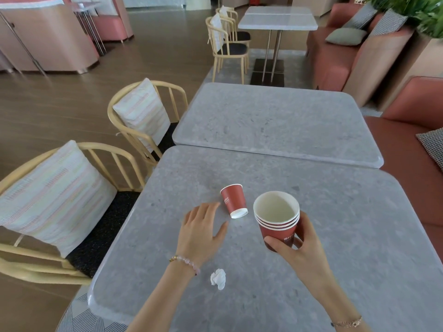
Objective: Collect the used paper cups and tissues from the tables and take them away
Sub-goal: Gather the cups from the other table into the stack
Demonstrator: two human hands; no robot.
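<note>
The right hand (299, 245) is clamped around a stack of red paper cups (278, 219), held upright above the table (335, 236). The left hand (201, 228) hovers with fingers spread and holds nothing, just beside a red cup (233, 200) lying tipped mid-table. A crumpled tissue (218, 279) lies toward the table's near edge.

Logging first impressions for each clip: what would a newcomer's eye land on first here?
Most likely the stack of red paper cups held upright in the right hand over the near grey table. Next, a single red cup lies tipped over just beyond the open left hand's fingertips. A crumpled white tissue sits on the table beside the left wrist.
</note>
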